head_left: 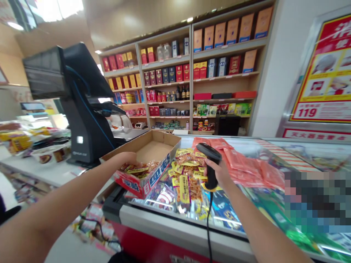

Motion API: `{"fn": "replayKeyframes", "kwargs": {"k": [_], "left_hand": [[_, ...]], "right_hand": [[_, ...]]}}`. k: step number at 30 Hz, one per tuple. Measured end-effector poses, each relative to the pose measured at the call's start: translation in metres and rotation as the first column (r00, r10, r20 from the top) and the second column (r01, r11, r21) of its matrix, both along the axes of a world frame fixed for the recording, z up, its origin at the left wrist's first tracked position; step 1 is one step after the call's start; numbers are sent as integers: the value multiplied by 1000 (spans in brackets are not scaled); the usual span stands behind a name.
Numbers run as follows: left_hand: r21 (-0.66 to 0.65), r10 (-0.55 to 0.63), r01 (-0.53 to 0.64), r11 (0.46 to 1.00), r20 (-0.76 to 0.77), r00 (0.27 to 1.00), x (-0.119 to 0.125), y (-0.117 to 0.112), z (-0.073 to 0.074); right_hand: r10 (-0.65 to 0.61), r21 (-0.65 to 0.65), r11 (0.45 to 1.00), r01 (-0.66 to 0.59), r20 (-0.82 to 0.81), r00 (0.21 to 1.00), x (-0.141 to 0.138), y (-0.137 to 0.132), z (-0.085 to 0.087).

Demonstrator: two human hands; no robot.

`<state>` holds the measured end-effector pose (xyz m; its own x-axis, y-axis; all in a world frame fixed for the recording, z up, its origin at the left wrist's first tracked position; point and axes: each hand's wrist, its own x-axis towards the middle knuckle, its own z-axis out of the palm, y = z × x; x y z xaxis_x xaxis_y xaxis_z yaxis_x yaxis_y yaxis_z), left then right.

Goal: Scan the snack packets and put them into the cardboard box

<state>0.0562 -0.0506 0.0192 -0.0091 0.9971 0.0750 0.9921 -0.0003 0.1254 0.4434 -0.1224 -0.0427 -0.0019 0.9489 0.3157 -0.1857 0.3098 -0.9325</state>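
My right hand (215, 170) is wrapped round the handle of a black barcode scanner (210, 164), held over the glass top of the freezer. From the scanner's base a black cord hangs down past the freezer's front edge. Below and beside it lies a pile of yellow-labelled snack packets (185, 188) in clear wrapping. My left hand (127, 159) reaches into an open cardboard box (156, 140) with red and blue printed sides. More snack packets (138, 170) lie in the box, right by that hand. The left fingers are hidden, so any hold on a packet does not show.
Salmon-coloured plastic bags (244, 164) lie on the freezer (175, 223), right of the scanner. A black checkout terminal (85, 98) stands on the counter at left, with packaged food (52, 149) beside it. Shelves (190, 69) of boxed goods line the back wall.
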Motion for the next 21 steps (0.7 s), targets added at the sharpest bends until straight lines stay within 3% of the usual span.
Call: {"fn": "replayKeyframes", "kwargs": {"k": [3, 7, 10, 13, 16, 19, 21], "left_hand": [[-79, 62, -69, 994, -89, 994, 2, -5, -19], [-116, 128, -140, 983, -108, 986, 11, -2, -22], [-31, 104, -102, 994, 104, 989, 6, 2, -16], [86, 2, -41, 995, 413, 911, 1, -1, -3], [109, -62, -18, 994, 688, 723, 11, -13, 19], [179, -172, 11, 984, 921, 350, 44, -29, 39], [243, -249, 52, 969, 948, 197, 74, -39, 44]], "right_hand": [[-7, 7, 1000, 7, -6, 1000, -1, 0, 0], [-4, -2, 1000, 4, -6, 1000, 2, 4, -3], [0, -8, 1000, 0, 1, 1000, 3, 5, -5], [5, -2, 1000, -5, -19, 1000, 3, 3, -3], [4, -2, 1000, -4, -38, 999, 1, 1, -2], [-2, -14, 1000, 2, -19, 1000, -1, 2, -3], [-12, -20, 1000, 11, -30, 999, -1, 4, -2]]}}
